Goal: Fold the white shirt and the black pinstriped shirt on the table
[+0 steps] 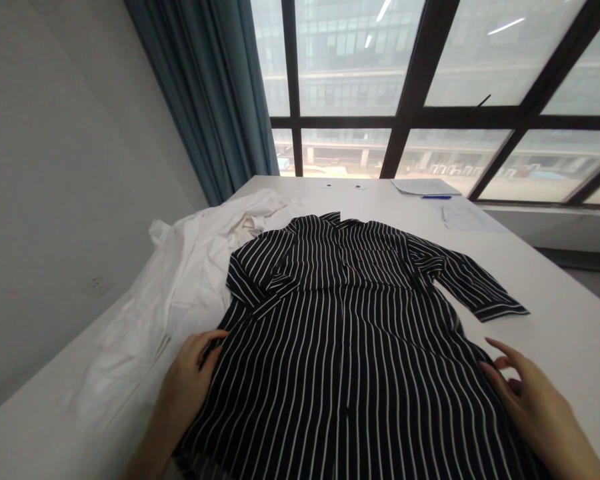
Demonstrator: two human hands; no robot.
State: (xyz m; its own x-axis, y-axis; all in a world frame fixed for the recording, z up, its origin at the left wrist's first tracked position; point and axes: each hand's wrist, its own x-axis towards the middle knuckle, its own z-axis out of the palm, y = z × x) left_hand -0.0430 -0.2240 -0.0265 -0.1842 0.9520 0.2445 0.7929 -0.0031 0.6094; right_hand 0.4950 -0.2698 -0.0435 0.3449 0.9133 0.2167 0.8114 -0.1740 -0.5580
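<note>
A black shirt with white stripes (pixel 340 347) lies front up on the table, collar toward the window. Its left-hand sleeve is folded in over the body, while the other sleeve stretches out to the right. At the shirt's left edge, my left hand (pixel 190 373) has cloth between thumb and fingers. My right hand (pixel 530 393) is by the opposite edge, its thumb touching the cloth and its index finger stretched out apart. The near hem runs toward the bottom of the view and is partly cut off.
A rumpled white cloth (pixel 180 280) lies along the table's left side, partly against the shirt. On the white table (pixel 555 280), papers (pixel 425 187) and a blue pen (pixel 436 197) lie at the far right. A blue curtain (pixel 215 87) hangs beside the window.
</note>
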